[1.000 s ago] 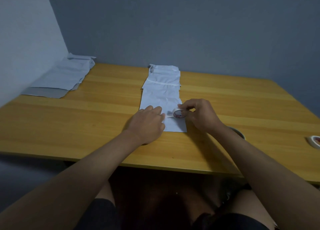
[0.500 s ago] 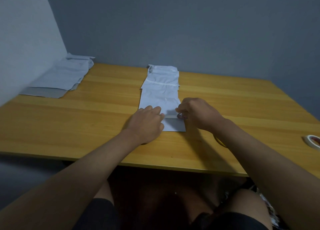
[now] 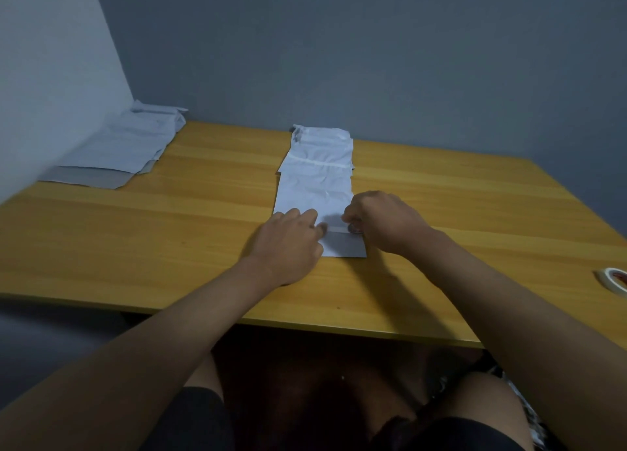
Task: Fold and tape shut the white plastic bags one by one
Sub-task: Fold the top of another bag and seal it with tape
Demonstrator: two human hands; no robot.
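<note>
**Hands at work on a folded white bag at a wooden table**

A person seated at a wooden table (image 3: 441,213) works on a long white plastic bag (image 3: 317,182) laid flat at the middle of the tabletop, its far end bunched close to the grey wall. The near end of the bag is folded over into a flap (image 3: 346,245) that lies in shadow nearest the table's front edge. The left hand (image 3: 288,240) rests palm down on the left side of that flap, fingers straight and together, the fingertips pressing at the fold line. The right hand (image 3: 383,221) sits at the bag's right edge, fingers curled around a small roll of tape (image 3: 354,229) held against the fold; only a sliver of the roll shows beneath the knuckles, and what looks like a strip of tape runs from it along the fold toward the left fingertips, though shadow makes this hard to confirm. A stack of white bags (image 3: 125,148) lies at the table's far left corner, against the side wall and well apart from the bag in hand. A second roll of tape (image 3: 613,278) lies flat near the table's right edge, partly cut off by the frame. The person's knees in dark shorts show below the table's front edge.
</note>
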